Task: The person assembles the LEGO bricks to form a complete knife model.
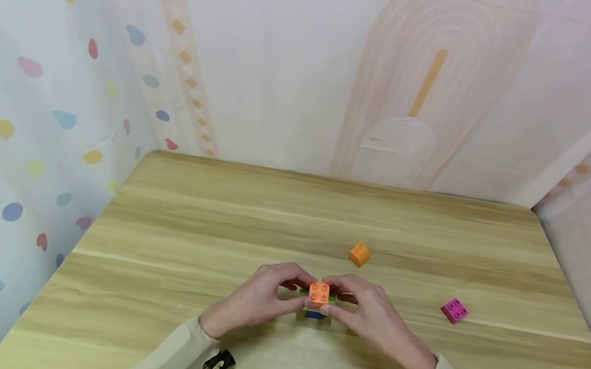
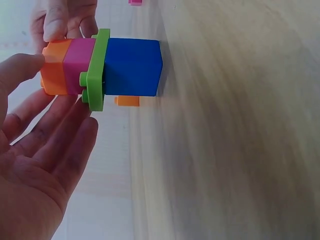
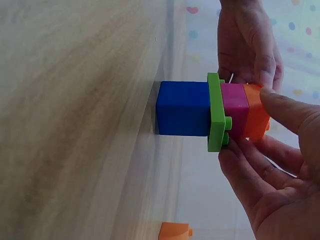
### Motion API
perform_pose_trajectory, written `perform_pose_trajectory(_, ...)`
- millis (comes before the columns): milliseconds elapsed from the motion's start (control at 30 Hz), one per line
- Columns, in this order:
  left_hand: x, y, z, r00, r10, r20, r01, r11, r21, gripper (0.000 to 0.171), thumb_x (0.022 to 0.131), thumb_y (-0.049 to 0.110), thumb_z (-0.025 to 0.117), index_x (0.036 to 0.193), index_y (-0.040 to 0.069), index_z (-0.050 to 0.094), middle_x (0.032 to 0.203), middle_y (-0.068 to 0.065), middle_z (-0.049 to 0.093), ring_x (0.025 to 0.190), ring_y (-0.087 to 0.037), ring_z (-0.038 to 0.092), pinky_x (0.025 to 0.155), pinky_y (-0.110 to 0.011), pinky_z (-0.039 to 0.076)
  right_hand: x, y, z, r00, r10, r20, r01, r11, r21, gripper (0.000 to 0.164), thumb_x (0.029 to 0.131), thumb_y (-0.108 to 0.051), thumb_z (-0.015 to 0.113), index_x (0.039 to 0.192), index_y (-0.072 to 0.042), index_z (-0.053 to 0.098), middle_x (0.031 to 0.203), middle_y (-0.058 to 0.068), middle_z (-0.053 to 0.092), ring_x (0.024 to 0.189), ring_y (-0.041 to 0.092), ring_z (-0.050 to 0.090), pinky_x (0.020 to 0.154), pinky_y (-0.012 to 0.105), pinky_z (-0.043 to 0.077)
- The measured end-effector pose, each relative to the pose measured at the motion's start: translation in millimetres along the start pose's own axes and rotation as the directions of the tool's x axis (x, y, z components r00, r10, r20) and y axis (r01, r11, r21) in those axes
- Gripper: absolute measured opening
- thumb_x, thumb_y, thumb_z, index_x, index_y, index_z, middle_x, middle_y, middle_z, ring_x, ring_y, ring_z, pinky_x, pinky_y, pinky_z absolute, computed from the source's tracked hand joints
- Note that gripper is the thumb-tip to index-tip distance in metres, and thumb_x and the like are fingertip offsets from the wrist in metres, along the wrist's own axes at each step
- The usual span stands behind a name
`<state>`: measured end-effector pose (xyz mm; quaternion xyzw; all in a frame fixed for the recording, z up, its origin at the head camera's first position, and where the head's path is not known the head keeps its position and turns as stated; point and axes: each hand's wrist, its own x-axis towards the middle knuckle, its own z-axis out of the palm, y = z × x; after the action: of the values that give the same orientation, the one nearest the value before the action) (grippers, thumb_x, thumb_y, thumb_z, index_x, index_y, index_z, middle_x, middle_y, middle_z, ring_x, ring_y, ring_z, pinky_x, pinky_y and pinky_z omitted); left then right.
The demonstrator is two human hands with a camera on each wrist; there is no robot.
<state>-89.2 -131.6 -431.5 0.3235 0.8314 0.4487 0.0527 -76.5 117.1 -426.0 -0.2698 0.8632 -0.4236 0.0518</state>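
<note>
A small tower of toy building bricks stands upright on the table in front of me. At its base is a tall blue block [image 2: 132,67], with a wider green plate [image 3: 215,112] over it. Above the plate sits a magenta brick [image 3: 235,105], topped by an orange brick [image 1: 319,294] with studs facing up. My left hand [image 1: 268,294] pinches the orange brick from the left, thumb at its near side and fingers behind. From the right, my right hand [image 1: 376,315] pinches the same brick, its lower fingers close to the magenta brick and green plate.
Beyond the hands lies a loose orange brick [image 1: 359,254] with a slanted or curved side. A loose magenta brick [image 1: 454,310] is on the table to the right. The wooden table [image 1: 221,211] ends at a patterned cloth [image 1: 289,80] behind and at the sides.
</note>
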Motion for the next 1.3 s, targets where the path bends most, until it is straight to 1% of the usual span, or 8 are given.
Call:
perform_pose_trajectory(133,0.3,-0.8,1.7,1.0,-0.018,-0.002,0.018,1.0,-0.007,0.027,0.095,0.011,0.076,0.121,0.007,0.07,0.117,-0.001,0.072,0.105,-0.016,0.069,0.093,-0.03,0.059,-2.4,4.8,-4.8,1.0,0.027,0.005,-0.027,0.999,0.029,0.05,0.099,-0.035,0.072,0.136,-0.003,0.064,0.131,0.008,0.069,0.114,0.024,0.069,0.097,0.038,0.058)
perform_pose_trajectory(267,-2.2,-1.3,3.6,0.999,-0.034,-0.003,0.034,0.999,-0.021,0.027,0.096,0.01,0.074,0.122,0.005,0.069,0.118,-0.003,0.072,0.104,-0.018,0.07,0.092,-0.029,0.059,-7.3,12.2,-14.4,0.999,0.031,-0.033,-0.031,0.999,0.019,0.045,0.102,-0.032,0.069,0.134,-0.002,0.065,0.133,0.009,0.069,0.117,0.025,0.067,0.099,0.04,0.057)
perform_pose_trajectory(400,-4.8,-2.0,4.3,0.999,-0.042,-0.007,0.042,0.999,-0.022,0.027,0.097,0.01,0.073,0.123,0.005,0.069,0.119,-0.002,0.071,0.104,-0.019,0.07,0.092,-0.028,0.059,-15.2,19.7,-29.3,0.995,0.03,-0.094,-0.035,0.998,-0.05,0.039,0.103,-0.028,0.068,0.131,-0.001,0.067,0.13,0.01,0.07,0.116,0.027,0.068,0.096,0.042,0.059)
perform_pose_trajectory(633,-9.1,-0.6,1.7,0.999,-0.049,-0.017,0.048,0.998,-0.026,0.027,0.096,0.009,0.074,0.122,0.005,0.07,0.118,-0.001,0.072,0.104,-0.016,0.069,0.092,-0.029,0.059,-35.9,32.5,-60.4,0.976,0.057,-0.211,-0.094,0.981,-0.171,0.035,0.101,-0.022,0.071,0.13,-0.003,0.069,0.127,0.012,0.071,0.11,0.034,0.07,0.091,0.052,0.059)
perform_pose_trajectory(833,-12.2,-0.3,1.3,0.999,-0.045,-0.022,0.044,0.999,-0.026,0.026,0.096,0.01,0.074,0.122,0.006,0.07,0.118,0.0,0.072,0.104,-0.014,0.069,0.092,-0.03,0.06,-54.8,45.5,-86.0,0.953,0.067,-0.297,-0.144,0.959,-0.246,0.032,0.099,-0.02,0.073,0.127,-0.004,0.071,0.122,0.013,0.073,0.104,0.034,0.071,0.074,0.042,0.062)
perform_pose_trajectory(900,-12.2,-0.1,1.4,0.999,-0.046,-0.024,0.045,0.999,-0.026,0.026,0.096,0.01,0.074,0.122,0.006,0.07,0.118,0.0,0.072,0.104,-0.015,0.069,0.092,-0.03,0.06,-59.7,50.5,-92.9,0.947,0.063,-0.314,-0.152,0.951,-0.268,0.032,0.098,-0.019,0.074,0.125,-0.003,0.071,0.119,0.013,0.073,0.102,0.034,0.071,0.075,0.045,0.062)
perform_pose_trajectory(1100,-13.2,-1.6,2.3,0.999,-0.045,-0.022,0.044,0.998,-0.044,0.026,0.096,0.01,0.074,0.122,0.006,0.07,0.118,-0.001,0.072,0.104,-0.02,0.07,0.092,-0.03,0.06,-74.6,64.8,-106.1,0.954,0.129,-0.27,-0.204,0.94,-0.275,0.038,0.099,-0.021,0.072,0.13,0.001,0.067,0.124,0.019,0.069,0.107,0.042,0.068,0.086,0.061,0.057)
perform_pose_trajectory(1300,-13.3,-3.4,2.5,0.999,-0.04,-0.023,0.038,0.998,-0.059,0.027,0.095,0.009,0.075,0.122,0.005,0.07,0.118,-0.002,0.072,0.103,-0.019,0.07,0.091,-0.03,0.06,-82.0,78.7,-111.4,0.965,0.179,-0.193,-0.232,0.923,-0.308,0.046,0.096,-0.025,0.076,0.131,0.003,0.065,0.126,0.02,0.067,0.109,0.039,0.067,0.087,0.057,0.057)
